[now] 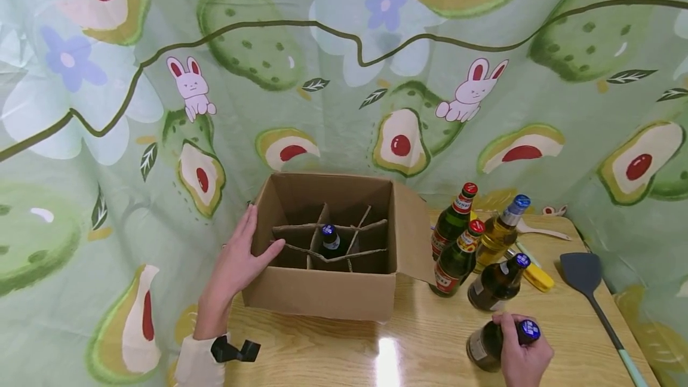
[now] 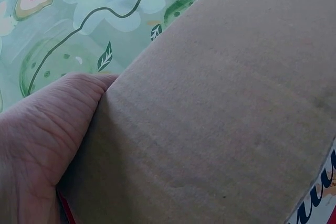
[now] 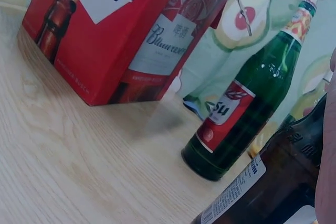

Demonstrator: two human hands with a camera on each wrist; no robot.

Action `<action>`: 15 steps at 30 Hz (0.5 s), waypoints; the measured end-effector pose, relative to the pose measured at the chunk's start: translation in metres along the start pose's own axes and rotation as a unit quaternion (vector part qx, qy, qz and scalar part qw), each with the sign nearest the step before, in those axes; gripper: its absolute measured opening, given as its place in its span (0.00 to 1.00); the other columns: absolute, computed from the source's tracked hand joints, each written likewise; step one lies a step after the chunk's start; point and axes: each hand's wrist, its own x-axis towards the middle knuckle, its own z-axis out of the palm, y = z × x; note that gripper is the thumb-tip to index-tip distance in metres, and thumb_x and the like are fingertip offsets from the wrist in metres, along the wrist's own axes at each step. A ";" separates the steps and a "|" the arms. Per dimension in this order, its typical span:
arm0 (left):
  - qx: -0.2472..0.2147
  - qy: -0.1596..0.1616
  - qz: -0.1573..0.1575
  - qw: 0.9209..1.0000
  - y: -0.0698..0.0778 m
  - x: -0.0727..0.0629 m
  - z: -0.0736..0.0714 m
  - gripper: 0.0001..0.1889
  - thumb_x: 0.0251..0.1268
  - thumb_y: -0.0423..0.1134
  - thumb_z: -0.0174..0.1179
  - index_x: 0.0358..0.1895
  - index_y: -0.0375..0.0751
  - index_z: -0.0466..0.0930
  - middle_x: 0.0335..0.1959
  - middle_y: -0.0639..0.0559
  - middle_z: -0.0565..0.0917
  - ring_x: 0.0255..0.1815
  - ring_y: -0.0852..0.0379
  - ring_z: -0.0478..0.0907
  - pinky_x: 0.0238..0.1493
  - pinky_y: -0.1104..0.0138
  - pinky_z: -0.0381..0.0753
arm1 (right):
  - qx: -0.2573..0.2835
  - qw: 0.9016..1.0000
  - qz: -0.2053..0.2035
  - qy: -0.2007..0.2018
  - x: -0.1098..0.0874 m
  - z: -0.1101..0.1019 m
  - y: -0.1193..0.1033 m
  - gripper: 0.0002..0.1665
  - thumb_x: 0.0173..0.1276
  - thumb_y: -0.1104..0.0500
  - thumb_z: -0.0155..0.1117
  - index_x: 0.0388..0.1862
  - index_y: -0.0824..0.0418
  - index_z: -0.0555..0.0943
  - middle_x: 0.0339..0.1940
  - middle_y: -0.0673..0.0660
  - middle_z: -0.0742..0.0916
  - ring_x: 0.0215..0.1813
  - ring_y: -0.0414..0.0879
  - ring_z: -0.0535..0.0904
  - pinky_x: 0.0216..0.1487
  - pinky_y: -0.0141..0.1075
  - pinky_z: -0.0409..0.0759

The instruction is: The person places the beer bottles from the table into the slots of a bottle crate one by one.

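My left hand (image 1: 242,255) grips the left wall of an open cardboard box (image 1: 322,294), thumb over the rim. In the left wrist view, a cardboard flap (image 2: 220,103) covers most of that hand's fingers. Dividers (image 1: 301,229) split the box's inside into cells, and a blue-capped bottle (image 1: 330,242) stands in a middle one. At the front right, my right hand (image 1: 521,351) holds a brown beer bottle (image 1: 484,348) by its neck; its blue cap shows past the fingers. The right wrist view shows this bottle's labelled body (image 3: 262,187) and the box's red printed outside (image 3: 121,66).
Right of the box stand two green bottles (image 1: 450,267) with red caps, a yellowish bottle (image 1: 491,240) and another brown bottle (image 1: 495,286). Beyond them lie a yellow-handled tool (image 1: 537,276), a pale spoon (image 1: 543,230) and a dark spatula (image 1: 583,273). A printed curtain (image 1: 333,94) hangs behind the table.
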 end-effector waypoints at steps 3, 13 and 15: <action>-0.001 -0.001 0.000 1.000 0.000 0.000 0.000 0.56 0.70 0.71 0.58 0.87 0.50 0.34 0.88 0.52 0.39 0.86 0.38 0.46 0.76 0.32 0.53 | -0.008 1.000 -0.004 -0.008 -0.005 0.000 -0.005 0.10 0.73 0.71 0.65 0.30 0.76 0.82 0.22 0.37 0.86 0.28 0.27 0.83 0.38 0.17 0.79; 0.001 0.000 -0.003 1.000 0.001 0.000 0.000 0.57 0.69 0.71 0.58 0.87 0.51 0.34 0.88 0.51 0.40 0.86 0.38 0.46 0.76 0.30 0.51 | -0.017 1.000 0.004 -0.012 -0.009 -0.002 -0.027 0.14 0.76 0.68 0.63 0.29 0.76 0.80 0.19 0.37 0.85 0.25 0.27 0.83 0.37 0.17 0.79; 0.000 -0.001 -0.004 1.000 0.001 0.000 0.000 0.57 0.69 0.71 0.58 0.87 0.51 0.34 0.88 0.50 0.40 0.86 0.38 0.46 0.76 0.30 0.51 | -0.018 1.000 -0.004 -0.016 -0.008 -0.002 -0.034 0.14 0.76 0.68 0.63 0.29 0.76 0.80 0.19 0.38 0.85 0.25 0.27 0.83 0.38 0.16 0.79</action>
